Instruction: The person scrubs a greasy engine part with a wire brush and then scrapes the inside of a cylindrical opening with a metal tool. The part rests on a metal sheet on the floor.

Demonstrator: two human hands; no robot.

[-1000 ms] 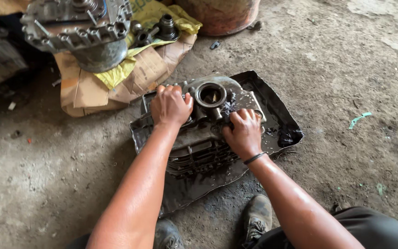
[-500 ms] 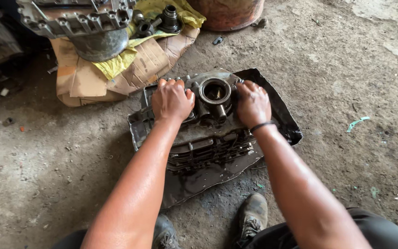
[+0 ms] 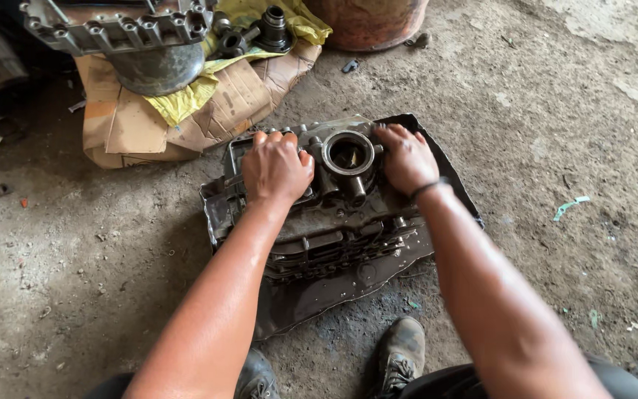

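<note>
A greasy metal engine casing (image 3: 334, 229) with a round open bore (image 3: 348, 153) lies on a black oily sheet (image 3: 319, 303) on the concrete floor. My left hand (image 3: 276, 168) is curled over the casing's far left edge, gripping it. On the far right side of the bore, my right hand (image 3: 406, 157) presses down with fingers bent over the edge. A dark band circles my right wrist.
A second large metal casing (image 3: 123, 33) rests on flattened cardboard (image 3: 149, 118) and yellow cloth (image 3: 186, 96) at the upper left, with small dark metal parts (image 3: 260, 29) beside it. A rusty drum (image 3: 367, 18) stands at the top. My shoes (image 3: 400, 355) are at the bottom.
My right hand moved from the casing's near right part up to its far right edge beside the bore. My left hand stayed on the far left edge.
</note>
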